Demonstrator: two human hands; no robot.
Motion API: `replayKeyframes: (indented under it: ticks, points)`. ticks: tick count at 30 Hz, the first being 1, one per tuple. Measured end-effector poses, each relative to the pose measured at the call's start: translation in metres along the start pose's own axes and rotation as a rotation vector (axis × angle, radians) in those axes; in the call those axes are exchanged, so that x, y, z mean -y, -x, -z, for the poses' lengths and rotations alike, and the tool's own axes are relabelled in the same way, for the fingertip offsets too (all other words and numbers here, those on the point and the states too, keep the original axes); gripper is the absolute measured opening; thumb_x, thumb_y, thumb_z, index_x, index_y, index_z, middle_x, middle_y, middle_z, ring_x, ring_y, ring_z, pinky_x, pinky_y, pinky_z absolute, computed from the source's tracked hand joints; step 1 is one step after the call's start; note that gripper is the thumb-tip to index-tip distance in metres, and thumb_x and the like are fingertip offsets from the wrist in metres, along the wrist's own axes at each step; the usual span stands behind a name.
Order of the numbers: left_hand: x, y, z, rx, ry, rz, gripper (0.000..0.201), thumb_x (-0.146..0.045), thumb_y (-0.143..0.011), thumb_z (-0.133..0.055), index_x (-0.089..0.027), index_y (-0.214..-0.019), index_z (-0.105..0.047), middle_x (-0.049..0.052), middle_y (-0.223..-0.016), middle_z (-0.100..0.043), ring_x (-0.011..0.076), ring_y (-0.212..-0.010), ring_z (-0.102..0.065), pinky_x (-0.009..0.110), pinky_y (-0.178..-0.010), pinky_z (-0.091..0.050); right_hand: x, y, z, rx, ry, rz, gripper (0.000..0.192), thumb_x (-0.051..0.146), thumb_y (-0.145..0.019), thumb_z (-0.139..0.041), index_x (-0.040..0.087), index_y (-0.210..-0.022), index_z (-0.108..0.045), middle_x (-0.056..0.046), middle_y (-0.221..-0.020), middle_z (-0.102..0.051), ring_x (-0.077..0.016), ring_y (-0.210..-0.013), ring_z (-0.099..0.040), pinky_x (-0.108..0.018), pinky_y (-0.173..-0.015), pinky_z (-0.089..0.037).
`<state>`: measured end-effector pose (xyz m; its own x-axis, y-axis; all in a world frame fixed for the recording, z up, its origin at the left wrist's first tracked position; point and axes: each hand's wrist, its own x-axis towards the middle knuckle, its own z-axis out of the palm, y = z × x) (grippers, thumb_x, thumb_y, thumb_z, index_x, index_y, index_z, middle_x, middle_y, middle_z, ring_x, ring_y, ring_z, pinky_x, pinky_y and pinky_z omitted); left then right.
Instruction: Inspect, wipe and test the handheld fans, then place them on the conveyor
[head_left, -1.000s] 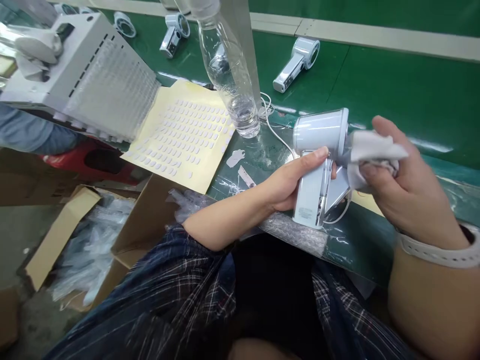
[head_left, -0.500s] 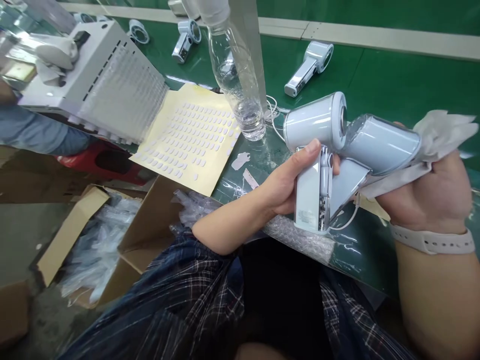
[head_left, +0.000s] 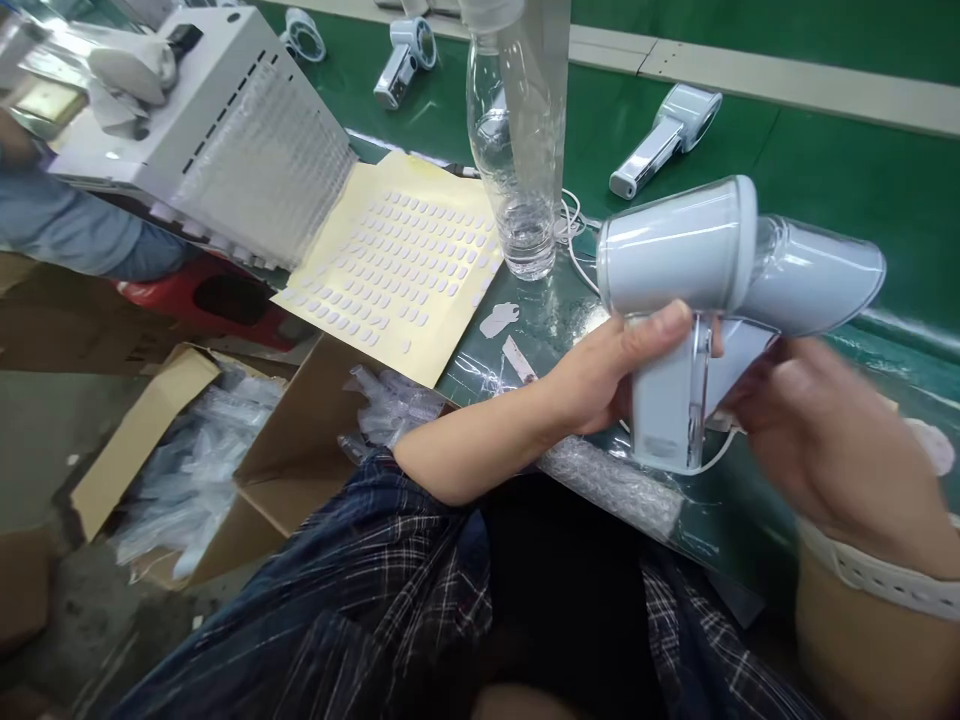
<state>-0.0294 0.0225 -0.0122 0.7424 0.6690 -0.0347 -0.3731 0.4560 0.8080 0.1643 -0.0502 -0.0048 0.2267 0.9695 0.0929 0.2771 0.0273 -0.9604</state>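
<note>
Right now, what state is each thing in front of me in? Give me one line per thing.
left hand: gripping the handle of the near white device
near white device: held upright off the bench
second white device: tilted behind the first
right hand: blurred, at the device handles
clear bottle: upright, a little water inside
sticker sheet: flat, partly peeled
cardboard box: open, holds plastic bags

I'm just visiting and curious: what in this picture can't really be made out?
Head view:
- Right hand: motion-blurred; whether it grips anything is unclear.
- Label at the white device handle's base: blurred, too small to read.
- Clear bottle: top cut off by the edge.
- Cardboard box contents: only crumpled clear bags show.
</note>
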Motion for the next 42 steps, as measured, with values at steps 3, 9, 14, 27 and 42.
replayKeyframes:
  ticks: [3,9,14,27,42]
  points:
    - [-0.005,0.000,0.000,0.138,-0.043,0.020,0.075,-0.087,-0.077,-0.085,-0.021,-0.111,-0.078,0.011,-0.121,-0.082,0.0341,-0.121,-0.079,0.043,-0.096,-0.068,0.012,0.018,-0.005,0.130,-0.405,-0.258,0.039,0.051,-0.089,-0.092,0.040,-0.125,-0.079,-0.004,-0.113,-0.078,-0.0281,-0.104,-0.076,-0.047,-0.090,-0.072]
    - [-0.009,-0.010,0.007,-0.015,-0.004,-0.110,0.064,-0.071,-0.081,-0.091,-0.020,-0.117,-0.076,0.013,-0.124,-0.083,0.0336,-0.126,-0.079,0.047,-0.109,-0.066,0.019,0.021,0.009,0.004,-0.597,-0.402,0.031,0.042,-0.091,-0.087,0.032,-0.120,-0.086,-0.006,-0.113,-0.080,-0.0238,-0.091,-0.078,-0.037,-0.076,-0.073]
    - [-0.027,-0.004,-0.008,0.166,0.071,0.046,0.049,-0.053,-0.090,-0.083,-0.019,-0.124,-0.075,0.013,-0.124,-0.083,0.0329,-0.117,-0.081,0.047,-0.101,-0.070,0.022,0.024,0.022,-0.005,-0.674,-0.315,0.028,0.054,-0.093,-0.077,0.029,-0.103,-0.086,-0.005,-0.088,-0.075,-0.0230,-0.073,-0.071,-0.040,-0.062,-0.068]
    - [-0.003,-0.036,-0.017,0.156,-0.206,-0.012,0.082,-0.053,-0.078,-0.101,-0.021,-0.143,-0.062,0.017,-0.136,-0.078,0.0376,-0.137,-0.075,0.049,-0.112,-0.065,0.024,0.024,0.035,-0.130,-0.708,-0.061,0.027,0.055,-0.091,-0.080,0.028,-0.093,-0.078,-0.005,-0.083,-0.063,-0.0252,-0.072,-0.065,-0.037,-0.047,-0.053]
    - [0.013,-0.038,-0.020,-0.131,-0.239,-0.209,0.077,-0.090,-0.077,-0.084,-0.026,-0.106,-0.054,0.000,-0.093,-0.063,0.0145,-0.082,-0.060,0.031,-0.073,-0.052,0.002,0.016,0.016,-0.365,-0.560,-0.074,0.032,0.029,-0.093,-0.067,0.044,-0.112,-0.087,-0.006,-0.105,-0.079,-0.0337,-0.097,-0.078,-0.061,-0.084,-0.070]
